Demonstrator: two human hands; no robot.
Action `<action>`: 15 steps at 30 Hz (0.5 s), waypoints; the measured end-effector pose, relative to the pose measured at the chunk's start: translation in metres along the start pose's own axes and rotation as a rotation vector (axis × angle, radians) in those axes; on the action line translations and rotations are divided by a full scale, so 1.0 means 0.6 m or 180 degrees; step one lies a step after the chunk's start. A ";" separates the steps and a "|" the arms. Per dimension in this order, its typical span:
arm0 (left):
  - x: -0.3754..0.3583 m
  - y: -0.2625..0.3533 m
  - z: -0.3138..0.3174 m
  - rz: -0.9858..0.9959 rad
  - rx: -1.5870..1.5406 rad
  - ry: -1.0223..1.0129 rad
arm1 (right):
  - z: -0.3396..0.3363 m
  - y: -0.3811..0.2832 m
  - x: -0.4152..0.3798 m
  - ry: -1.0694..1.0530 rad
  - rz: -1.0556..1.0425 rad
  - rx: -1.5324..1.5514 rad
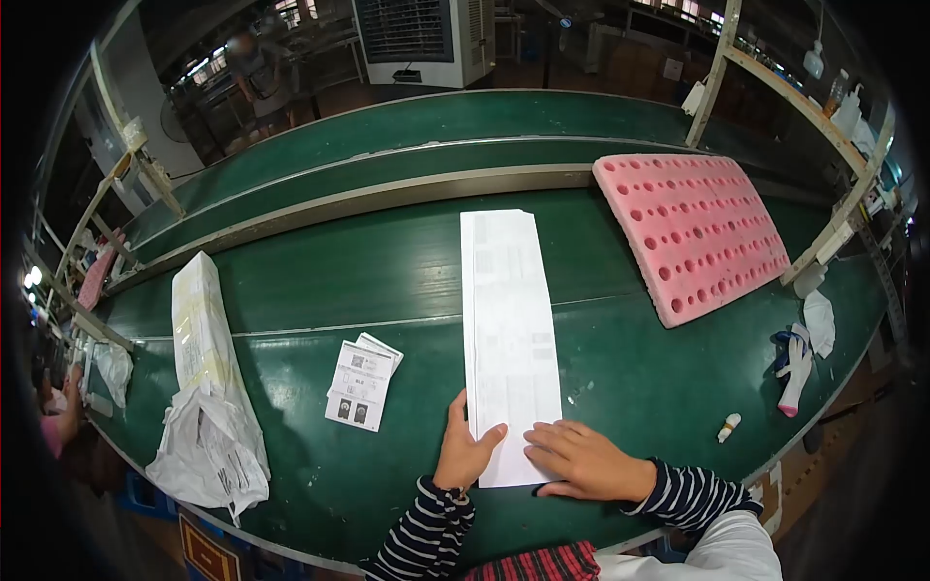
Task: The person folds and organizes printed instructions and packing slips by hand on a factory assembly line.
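Observation:
A long white printed sheet of paper (509,339), perhaps folded or stacked, lies lengthwise in front of me on the green table. My left hand (467,447) grips its near left edge, thumb on top and the other fingers beside or under it, partly hidden. Stretched out flat, my right hand (586,463) rests with its fingers on the sheet's near right part. To the left of the sheet sit a few small printed leaflets (360,384) in a loose pile, touched by neither hand.
A long white plastic-wrapped package (208,378) lies at the left. A pink foam board with holes (693,232) leans at the right back. Gloves (796,368) and a small whitish roll (728,427) lie at the right. Beyond the table runs a green belt (407,126).

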State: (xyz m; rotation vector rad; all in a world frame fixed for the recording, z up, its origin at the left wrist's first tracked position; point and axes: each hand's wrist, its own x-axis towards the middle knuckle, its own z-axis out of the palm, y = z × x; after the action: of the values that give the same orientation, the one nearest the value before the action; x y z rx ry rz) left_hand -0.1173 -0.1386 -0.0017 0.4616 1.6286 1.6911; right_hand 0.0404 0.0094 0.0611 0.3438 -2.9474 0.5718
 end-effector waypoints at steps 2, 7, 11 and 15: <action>-0.026 -0.007 -0.004 -0.0034 0.0000 -0.0013 | 0.013 -0.032 -0.013 0.0020 0.0019 -0.0055; -0.088 -0.024 -0.022 0.0033 0.0064 -0.0095 | 0.025 -0.072 -0.044 -0.0043 -0.0242 0.0053; -0.143 -0.041 -0.034 0.0140 0.0606 -0.0144 | 0.009 -0.106 -0.053 -0.0546 -0.0103 0.0485; -0.208 0.006 -0.043 -0.0712 0.1187 -0.0055 | 0.025 -0.113 -0.069 -0.0537 -0.0075 0.0935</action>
State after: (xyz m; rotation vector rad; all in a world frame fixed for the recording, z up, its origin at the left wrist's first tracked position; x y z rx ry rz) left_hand -0.0526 -0.2449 0.0267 0.4506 1.9131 1.2205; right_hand 0.0961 -0.0494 0.0650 0.4762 -3.0111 1.0241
